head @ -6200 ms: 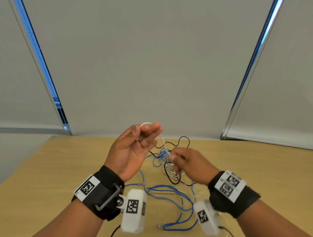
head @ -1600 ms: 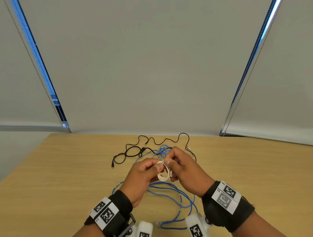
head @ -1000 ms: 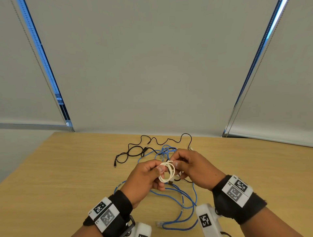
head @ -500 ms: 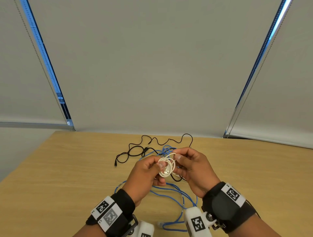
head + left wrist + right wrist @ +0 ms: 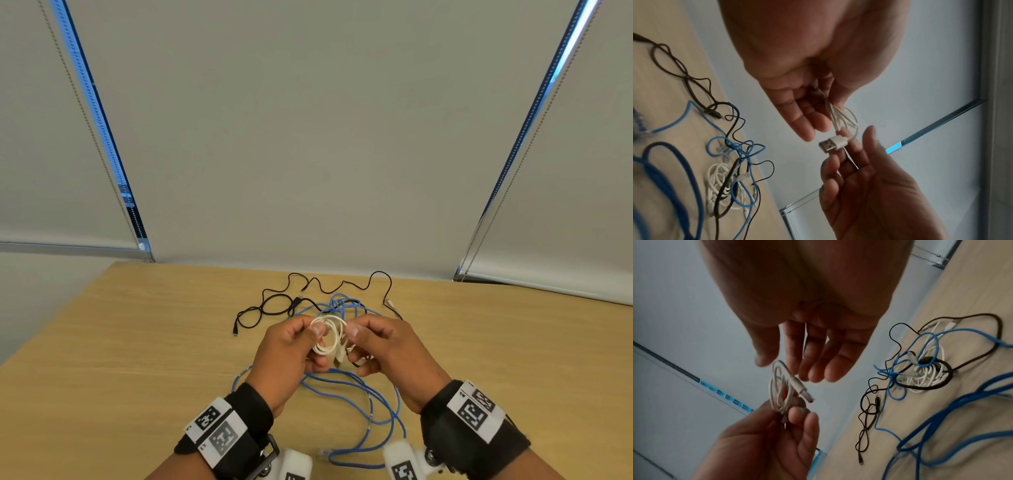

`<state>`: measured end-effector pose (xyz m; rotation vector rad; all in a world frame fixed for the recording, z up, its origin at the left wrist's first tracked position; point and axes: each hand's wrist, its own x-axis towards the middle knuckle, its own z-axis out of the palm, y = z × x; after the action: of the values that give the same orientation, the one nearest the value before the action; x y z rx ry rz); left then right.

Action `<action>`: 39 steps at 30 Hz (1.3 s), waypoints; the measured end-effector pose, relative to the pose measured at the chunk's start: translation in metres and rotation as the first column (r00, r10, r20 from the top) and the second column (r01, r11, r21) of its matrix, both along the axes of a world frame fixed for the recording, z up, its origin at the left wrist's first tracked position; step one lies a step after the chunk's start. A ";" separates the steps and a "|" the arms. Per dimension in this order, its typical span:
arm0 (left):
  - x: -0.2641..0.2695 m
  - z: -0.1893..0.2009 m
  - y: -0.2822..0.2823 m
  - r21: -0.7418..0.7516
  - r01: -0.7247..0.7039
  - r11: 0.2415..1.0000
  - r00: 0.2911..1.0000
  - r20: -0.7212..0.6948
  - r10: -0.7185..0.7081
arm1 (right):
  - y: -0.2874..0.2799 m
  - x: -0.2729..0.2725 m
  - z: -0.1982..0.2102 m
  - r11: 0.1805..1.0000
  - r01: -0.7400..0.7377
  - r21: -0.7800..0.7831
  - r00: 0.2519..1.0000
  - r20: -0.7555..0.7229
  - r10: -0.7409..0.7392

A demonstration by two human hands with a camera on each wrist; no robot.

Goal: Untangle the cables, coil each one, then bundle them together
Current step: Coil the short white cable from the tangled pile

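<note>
A white USB cable (image 5: pixel 328 337) is wound into a small coil and held above the table between both hands. My left hand (image 5: pixel 317 334) pinches the coil's left side with thumb and fingers (image 5: pixel 835 120). My right hand (image 5: pixel 351 337) pinches its right side, where the USB plug (image 5: pixel 833 144) sticks out by the fingers (image 5: pixel 795 369). Underneath lie a loose blue network cable (image 5: pixel 359 390), a thin black cable (image 5: pixel 274 305) and a second white cable (image 5: pixel 719 183), tangled with the blue and black ones.
The wooden table (image 5: pixel 137 359) reaches a grey wall of roller blinds (image 5: pixel 308 137) at the back. Blue loops run toward the near edge, ending in a clear plug (image 5: pixel 323 454). The black cable's plug (image 5: pixel 235 331) lies left of the hands.
The white cable, earlier drawn out between a raised left hand and the right, is now a tight coil. Over the last second the hands lifted it slightly and the right hand regripped its side.
</note>
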<state>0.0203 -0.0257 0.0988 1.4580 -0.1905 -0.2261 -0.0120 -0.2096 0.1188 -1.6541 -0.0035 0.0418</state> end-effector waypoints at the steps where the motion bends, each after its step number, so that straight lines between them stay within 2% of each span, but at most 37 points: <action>1: 0.001 0.000 0.001 0.002 -0.015 1.000 1.000 -0.001 0.015 | -0.001 -0.001 0.000 0.999 -0.018 -0.041 1.000 0.001 0.018; 3: 0.001 0.000 0.000 0.000 0.001 1.000 1.000 -0.010 -0.001 | -0.003 0.001 0.001 0.993 -0.019 -0.120 1.000 0.013 0.020; 5: -0.002 0.000 -0.003 0.000 0.041 0.999 0.999 -0.018 -0.041 | -0.004 0.004 0.003 0.994 0.038 -0.103 0.999 0.026 -0.036; 7: -0.005 0.000 -0.005 0.007 0.063 0.998 0.998 -0.012 -0.063 | -0.004 0.008 0.004 0.996 0.094 0.001 0.996 0.011 -0.094; 10: -0.006 0.001 -0.007 -0.011 0.066 0.998 0.998 -0.006 -0.066 | 0.000 0.008 0.002 0.963 0.127 0.239 0.990 -0.098 -0.106; 13: -0.007 0.002 -0.008 -0.019 0.081 0.996 0.997 0.018 -0.081 | 0.005 0.004 -0.005 0.875 0.138 0.464 0.975 -0.220 -0.037; 15: -0.009 0.001 -0.008 -0.012 0.075 0.997 0.996 0.055 -0.075 | 0.010 0.001 -0.008 0.850 0.100 0.516 0.966 -0.257 0.042; 17: -0.009 -0.001 -0.009 0.015 0.039 0.999 0.995 0.096 -0.041 | 0.012 -0.001 -0.010 0.870 0.045 0.491 0.964 -0.251 0.091; 23: 0.000 -0.011 -0.004 0.131 -0.149 0.980 0.967 0.227 0.117 | 0.011 -0.008 -0.007 0.957 -0.045 0.288 0.959 -0.256 0.122; 26: 0.000 -0.017 -0.002 0.155 -0.169 0.973 0.954 0.273 0.122 | 0.024 -0.012 -0.005 0.973 -0.096 0.210 0.947 -0.282 0.154; 28: -0.002 -0.020 -0.004 0.154 -0.130 0.979 0.960 0.266 0.086 | 0.031 -0.013 -0.007 0.978 -0.147 0.151 0.945 -0.269 0.184; 31: -0.003 -0.022 -0.006 0.138 -0.100 0.985 0.971 0.228 0.066 | 0.032 -0.013 -0.009 0.963 -0.134 0.233 0.940 -0.278 0.198; 34: 0.004 -0.024 -0.002 0.133 -0.184 0.974 0.966 0.205 0.155 | 0.025 -0.012 -0.011 0.957 -0.135 0.255 0.921 -0.325 0.217; 36: 0.010 -0.025 0.003 0.127 -0.254 0.959 0.958 0.170 0.231 | 0.021 -0.012 -0.012 0.967 -0.175 0.187 0.916 -0.328 0.229; 39: 0.013 -0.028 0.007 0.166 -0.214 0.963 0.972 0.132 0.193 | 0.012 -0.009 -0.009 0.977 -0.214 0.000 0.933 -0.296 0.205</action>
<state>0.0333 -0.0188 0.0704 1.6595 -0.1133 0.0088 -0.0214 -0.1978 0.1102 -1.6608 0.0475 0.4536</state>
